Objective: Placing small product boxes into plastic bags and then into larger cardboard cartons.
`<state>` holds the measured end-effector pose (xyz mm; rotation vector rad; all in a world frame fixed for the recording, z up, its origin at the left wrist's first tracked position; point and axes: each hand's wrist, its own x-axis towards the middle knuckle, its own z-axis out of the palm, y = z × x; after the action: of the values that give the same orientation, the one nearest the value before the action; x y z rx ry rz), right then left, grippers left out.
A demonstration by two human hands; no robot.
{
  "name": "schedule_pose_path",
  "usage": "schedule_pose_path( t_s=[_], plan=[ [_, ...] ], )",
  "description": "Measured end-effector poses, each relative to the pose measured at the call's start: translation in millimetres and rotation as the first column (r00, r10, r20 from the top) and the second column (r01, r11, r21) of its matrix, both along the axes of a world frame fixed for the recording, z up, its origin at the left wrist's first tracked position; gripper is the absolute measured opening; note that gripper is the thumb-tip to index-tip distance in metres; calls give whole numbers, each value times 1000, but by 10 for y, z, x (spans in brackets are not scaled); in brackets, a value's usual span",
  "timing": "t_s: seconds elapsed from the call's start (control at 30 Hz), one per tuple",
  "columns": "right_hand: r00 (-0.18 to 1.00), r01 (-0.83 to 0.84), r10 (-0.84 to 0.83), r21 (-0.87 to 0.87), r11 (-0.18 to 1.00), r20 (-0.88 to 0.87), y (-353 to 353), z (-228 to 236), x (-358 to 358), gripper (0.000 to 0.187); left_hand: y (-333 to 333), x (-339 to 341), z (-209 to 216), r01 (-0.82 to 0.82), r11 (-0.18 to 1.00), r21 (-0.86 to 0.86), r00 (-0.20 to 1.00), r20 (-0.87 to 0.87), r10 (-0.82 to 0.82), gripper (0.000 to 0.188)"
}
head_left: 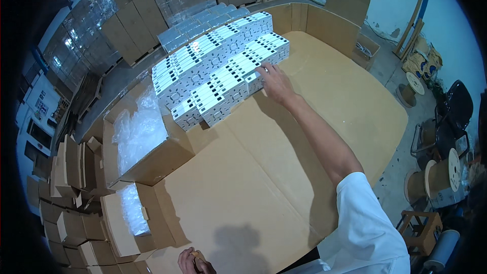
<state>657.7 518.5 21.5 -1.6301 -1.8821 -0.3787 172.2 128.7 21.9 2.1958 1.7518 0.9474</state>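
Long white boxes with black markings (200,68) stand in stepped rows at the far side of the cardboard-covered table. My right arm stretches out to the front row, where my right hand (276,83) closes its fingers on the end of a white box (254,83). Part of that box is hidden behind the fingers. At the lower edge, close to my body, my left hand (193,261) is curled. A small tan bit shows at its fingers, too small to name, and the picture's edge cuts the hand off.
Left of the boxes sits an open carton (157,157) with clear plastic packaging (139,132); a smaller carton (165,208) with similar plastic is nearer. Cardboard walls (324,25) rise along the table's far edge. Cable spools (441,175) and a black chair (451,114) stand at right.
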Motion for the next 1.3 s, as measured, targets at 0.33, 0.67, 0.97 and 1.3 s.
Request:
schedule_pose_path(
  t_s=[0.33, 0.67, 0.97, 1.3],
  plan=[
    [986, -94, 84, -67, 993, -144, -829, 260, -148, 31, -224, -38, -104, -98, 994, -43, 995, 8, 99, 30],
    [565, -404, 274, 28, 914, -778, -3157, 117, -2755, 35, 290, -406, -16, 605, 673, -425, 178, 897, 406, 37],
    [348, -598, 232, -25, 801, -908, -3926, -192, -4144, 22, 75, -1329, -28, 419, 847, -327, 401, 904, 151, 36],
    [575, -526, 174, -199, 827, -799, -4332, 50, -4558, 35, -466, -1834, -67, 284, 931, -228, 658, 753, -16, 40]
  ],
)
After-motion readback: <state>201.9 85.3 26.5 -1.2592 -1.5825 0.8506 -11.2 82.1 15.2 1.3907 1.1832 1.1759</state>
